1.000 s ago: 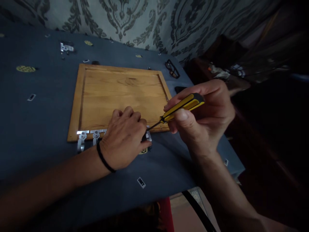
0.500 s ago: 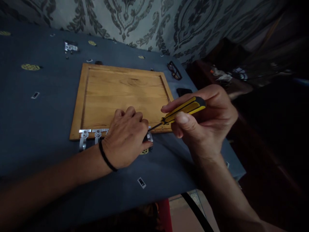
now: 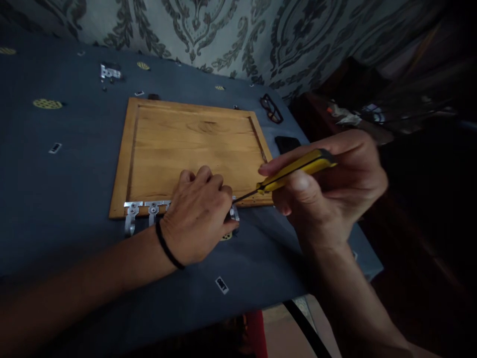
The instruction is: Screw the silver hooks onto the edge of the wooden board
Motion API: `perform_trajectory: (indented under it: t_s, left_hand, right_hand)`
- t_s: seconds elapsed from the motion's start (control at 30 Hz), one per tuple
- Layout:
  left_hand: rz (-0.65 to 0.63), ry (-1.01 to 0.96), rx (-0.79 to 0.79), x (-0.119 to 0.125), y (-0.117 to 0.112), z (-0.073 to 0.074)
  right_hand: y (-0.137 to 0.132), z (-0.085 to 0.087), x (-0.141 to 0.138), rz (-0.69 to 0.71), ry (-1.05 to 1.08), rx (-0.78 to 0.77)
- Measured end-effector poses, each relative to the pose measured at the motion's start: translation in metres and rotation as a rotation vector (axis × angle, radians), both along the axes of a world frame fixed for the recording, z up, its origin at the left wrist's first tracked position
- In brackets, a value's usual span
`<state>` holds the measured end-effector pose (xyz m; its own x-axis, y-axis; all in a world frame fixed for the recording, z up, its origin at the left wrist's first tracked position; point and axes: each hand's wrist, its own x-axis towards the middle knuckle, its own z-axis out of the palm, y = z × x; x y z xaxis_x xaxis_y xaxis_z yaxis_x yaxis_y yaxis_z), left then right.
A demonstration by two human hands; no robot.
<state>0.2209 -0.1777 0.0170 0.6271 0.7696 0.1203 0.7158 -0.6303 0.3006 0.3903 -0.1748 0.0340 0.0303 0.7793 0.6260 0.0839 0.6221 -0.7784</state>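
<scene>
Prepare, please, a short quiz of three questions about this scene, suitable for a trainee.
1. Fill the gap: the right hand holds a yellow and black ____.
2. True or false: the glasses lie on the cloth, off the wooden panel.
3. Where is the left hand? A: on the glasses; B: over the panel's near edge; C: beyond the panel's far edge.

Key: 1. screwdriver; 2. true; 3. B.

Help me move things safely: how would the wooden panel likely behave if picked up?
The wooden panel looks stiff, with a raised frame around its edges. Broad, rectangular and lying flat, it seems unlikely to roll. Metal hinges along its near edge may make that side heavier.
</scene>
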Motion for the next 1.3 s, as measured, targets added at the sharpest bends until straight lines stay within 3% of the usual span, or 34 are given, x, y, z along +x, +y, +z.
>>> perform_trajectory:
  t_s: [0.1, 0.2, 0.4, 0.83, 1.13, 1.3]
  left_hand:
    - [0.001, 0.002, -0.004, 0.0, 0.0, 0.0]
    - [0.003, 0.0, -0.001, 0.0, 0.0, 0.0]
    - [0.011, 0.007, -0.009, 0.0, 0.0, 0.001]
    - [0.008, 0.011, 0.018, 0.001, -0.001, 0.0]
    - [0.012, 0.021, 0.003, 0.001, 0.0, 0.001]
    - [0.014, 0.013, -0.003, 0.001, 0.0, 0.001]
  right_hand:
    - [0.001, 0.0, -0.002, -0.108, 0.111, 0.088]
    - [0.0, 0.001, -0.003, -0.167, 0.153, 0.081]
    - [-0.003, -0.003, -0.001, -0.088, 0.058, -0.033]
    - [-0.002, -0.006, 0.002, 0.024, 0.052, -0.044]
    - [-0.004, -0.002, 0.004, 0.004, 0.003, -0.099]
    - [0.0, 0.0, 0.012, 0.108, -0.099, -0.149]
